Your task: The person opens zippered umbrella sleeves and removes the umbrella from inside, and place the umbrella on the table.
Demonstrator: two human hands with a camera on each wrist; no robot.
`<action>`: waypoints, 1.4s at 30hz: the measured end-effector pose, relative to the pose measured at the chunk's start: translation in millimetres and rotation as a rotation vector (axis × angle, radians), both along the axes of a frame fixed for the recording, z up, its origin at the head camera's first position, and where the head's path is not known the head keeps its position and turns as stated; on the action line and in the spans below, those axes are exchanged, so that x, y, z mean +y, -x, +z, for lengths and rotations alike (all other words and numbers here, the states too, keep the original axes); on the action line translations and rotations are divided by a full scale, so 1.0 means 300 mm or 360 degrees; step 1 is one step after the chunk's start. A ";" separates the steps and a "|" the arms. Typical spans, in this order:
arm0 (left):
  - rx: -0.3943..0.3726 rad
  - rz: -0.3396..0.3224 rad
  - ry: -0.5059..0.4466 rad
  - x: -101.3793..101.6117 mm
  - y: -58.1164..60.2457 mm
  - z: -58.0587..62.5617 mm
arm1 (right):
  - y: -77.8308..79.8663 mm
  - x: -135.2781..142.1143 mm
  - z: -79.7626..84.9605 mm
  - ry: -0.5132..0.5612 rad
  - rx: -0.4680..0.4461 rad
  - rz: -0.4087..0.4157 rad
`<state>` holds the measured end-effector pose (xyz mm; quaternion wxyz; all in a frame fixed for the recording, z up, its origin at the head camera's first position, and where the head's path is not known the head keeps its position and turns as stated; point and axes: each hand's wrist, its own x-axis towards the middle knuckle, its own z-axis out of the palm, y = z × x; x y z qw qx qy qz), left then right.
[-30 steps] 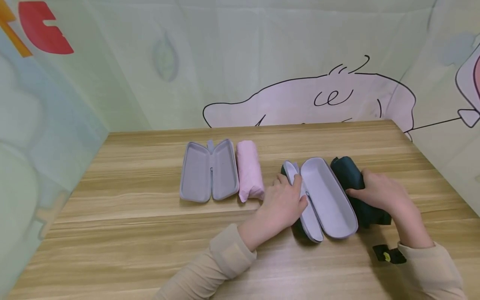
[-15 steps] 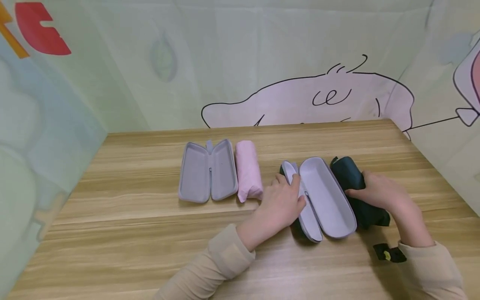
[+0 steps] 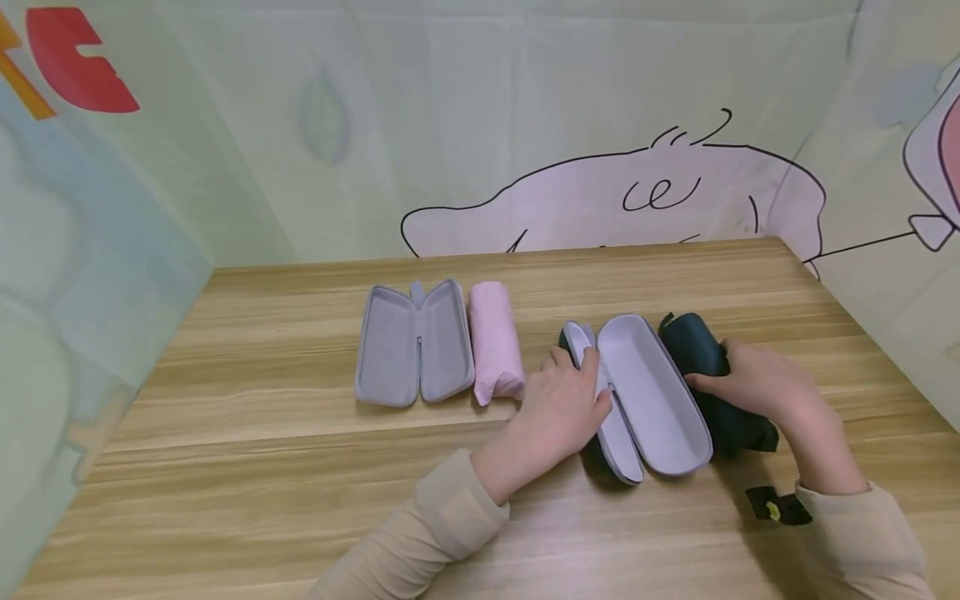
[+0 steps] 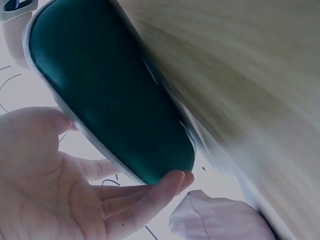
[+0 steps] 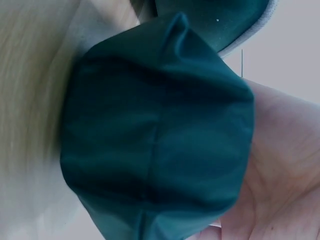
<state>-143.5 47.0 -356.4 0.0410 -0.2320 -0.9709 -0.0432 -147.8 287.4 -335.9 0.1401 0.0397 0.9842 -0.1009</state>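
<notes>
A dark green hard case (image 3: 656, 400) with a pale grey lining lies unfolded on the table in the head view. My left hand (image 3: 562, 404) holds its narrower left half by the edge, thumb on the lining side. From the left wrist, that half's smooth green shell (image 4: 110, 90) shows, fingertips at its end. Just right of the case lies a dark green fabric roll (image 3: 693, 346), shaped like a compact umbrella in its sleeve. My right hand (image 3: 768, 385) grips it from the right, thumb across the near side. The roll's creased end (image 5: 155, 130) fills most of the right wrist view.
Farther left, a grey case (image 3: 414, 350) lies spread on the wooden table (image 3: 285, 467), with a pink fabric roll (image 3: 495, 342) right beside it. A small black piece with a yellow mark (image 3: 778, 506) is by the right sleeve. A printed cloth backdrop (image 3: 480, 108) stands behind.
</notes>
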 end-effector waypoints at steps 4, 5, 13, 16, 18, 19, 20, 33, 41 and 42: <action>0.0009 -0.0001 -0.0013 -0.001 0.000 0.001 | -0.001 -0.005 0.001 -0.0009 0.0006 -0.0017; 0.0011 0.0000 -0.0013 -0.001 -0.001 0.000 | -0.002 -0.005 0.001 -0.0012 0.0008 -0.0024; 0.0036 0.0004 -0.0026 0.000 -0.003 -0.001 | -0.001 -0.007 0.000 -0.0030 0.0030 -0.0046; 0.0036 0.0001 -0.0031 -0.001 -0.003 0.001 | 0.001 -0.007 -0.002 -0.0034 0.0038 -0.0049; 0.0039 -0.0003 -0.0035 -0.002 -0.003 0.003 | 0.001 -0.008 -0.002 -0.0034 0.0045 -0.0055; 0.0040 -0.0006 -0.0037 -0.003 -0.004 0.004 | 0.001 -0.009 -0.001 -0.0033 0.0044 -0.0058; 0.0042 -0.0008 -0.0039 -0.003 -0.004 0.004 | 0.001 -0.009 -0.001 -0.0033 0.0045 -0.0059; 0.0036 0.0015 -0.0071 -0.014 0.001 0.006 | 0.014 -0.019 0.007 -0.0032 0.0074 -0.0009; 0.0040 0.0037 -0.0024 -0.029 0.016 0.007 | 0.031 -0.044 -0.002 -0.0031 0.0102 0.0010; 0.0038 0.0041 -0.0017 -0.031 0.019 0.007 | 0.032 -0.049 -0.004 -0.0024 0.0111 0.0014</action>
